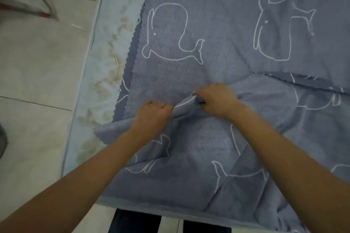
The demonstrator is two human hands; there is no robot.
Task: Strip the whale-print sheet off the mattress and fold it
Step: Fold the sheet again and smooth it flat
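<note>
**Gathering stage of the strip-and-fold.** The grey-blue terry sheet printed with white whale outlines (217,43) lies spread over the pale blue mattress with brownish stains (106,62). Its zigzag-cut side edge sits in from the mattress border, so a bare strip shows beside the pale tiled floor (37,62). The near part of the sheet is rumpled and reaches the mattress end closest to the person. A fold line runs off to the right of the hands.

The left hand (154,112) and right hand (216,100) sit close together on that near part. Each is clenched on the same raised ridge of cloth, which bridges the small gap between them. The fingertips are buried in the fabric.

**Technique, as judged.** The ridge is a mid-cloth pinch, not an edge, so lifting from here would likely bunch the sheet. A cleaner result probably comes from drawing the cloth toward the body until it is free of the mattress. The grip would then shift to two corners or one straight edge, hands well apart, before the first fold. Terry cloth is likely to drag on the mattress cover, so a lift-and-pull should serve better than a slide.
</note>
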